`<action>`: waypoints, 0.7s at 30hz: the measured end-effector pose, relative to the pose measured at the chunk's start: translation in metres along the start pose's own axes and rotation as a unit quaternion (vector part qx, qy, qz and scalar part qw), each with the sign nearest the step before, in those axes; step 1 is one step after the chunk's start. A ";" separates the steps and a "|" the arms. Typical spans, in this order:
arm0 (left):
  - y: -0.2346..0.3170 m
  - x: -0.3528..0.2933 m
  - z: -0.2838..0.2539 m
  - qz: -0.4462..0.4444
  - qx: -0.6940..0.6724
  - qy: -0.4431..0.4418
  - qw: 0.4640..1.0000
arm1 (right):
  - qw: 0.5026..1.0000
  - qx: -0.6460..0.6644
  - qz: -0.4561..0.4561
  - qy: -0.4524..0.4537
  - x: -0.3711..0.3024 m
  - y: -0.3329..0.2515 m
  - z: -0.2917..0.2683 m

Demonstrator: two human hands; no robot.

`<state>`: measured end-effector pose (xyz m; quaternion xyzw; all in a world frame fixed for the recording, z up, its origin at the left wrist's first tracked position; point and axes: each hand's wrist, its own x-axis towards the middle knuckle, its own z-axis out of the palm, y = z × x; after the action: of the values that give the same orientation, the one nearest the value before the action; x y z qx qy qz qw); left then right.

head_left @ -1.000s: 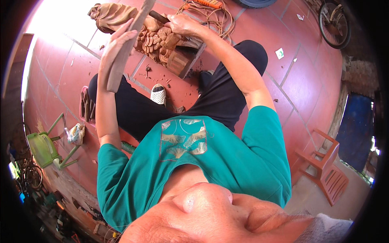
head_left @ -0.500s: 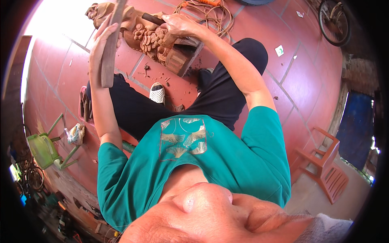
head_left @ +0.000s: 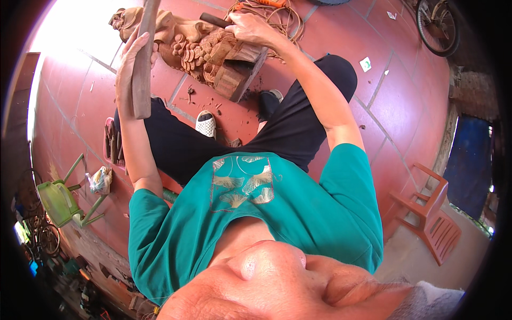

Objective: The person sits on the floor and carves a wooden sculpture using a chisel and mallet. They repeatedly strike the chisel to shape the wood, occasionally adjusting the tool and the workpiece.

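A brown wooden carving (head_left: pixel 205 50) with many small raised shapes stands on the red tiled floor between my legs, at the top of the view. My left hand (head_left: pixel 130 58) is raised beside it and grips a long flat wooden mallet (head_left: pixel 143 64), which points up past the carving's left side. My right hand (head_left: pixel 250 29) rests on top of the carving and holds a dark chisel handle (head_left: pixel 213 20) set against the wood.
Wood chips (head_left: pixel 205 101) lie on the tiles in front of the carving. An orange cord (head_left: pixel 277 16) is coiled behind it. A green chair (head_left: pixel 61 200) stands at the left, a red plastic chair (head_left: pixel 429 213) at the right, a bicycle wheel (head_left: pixel 437 26) at the top right.
My left hand has lifted the mallet upward and slightly left, from a tilt near the carving to a nearly upright hold. My right hand has stayed on the carving.
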<state>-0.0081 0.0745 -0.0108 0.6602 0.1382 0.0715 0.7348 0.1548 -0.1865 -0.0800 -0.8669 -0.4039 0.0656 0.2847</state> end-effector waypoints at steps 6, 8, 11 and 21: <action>-0.005 0.000 0.000 -0.055 -0.059 0.026 0.996 | 0.953 0.302 0.028 0.000 -0.004 0.007 0.000; -0.006 -0.003 0.012 -0.051 -0.064 0.017 0.997 | 0.939 0.342 0.015 0.015 -0.002 0.002 0.004; 0.001 -0.012 0.027 -0.028 -0.042 -0.015 0.999 | 0.934 0.358 0.020 0.000 0.002 -0.008 0.006; -0.007 -0.007 0.020 -0.083 0.037 -0.061 0.994 | 0.966 0.250 -0.022 0.054 0.008 -0.013 0.012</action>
<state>-0.0094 0.0525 -0.0151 0.6764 0.1499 -0.0354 0.7203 0.1469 -0.1685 -0.0817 -0.7612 -0.3778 0.1108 0.5153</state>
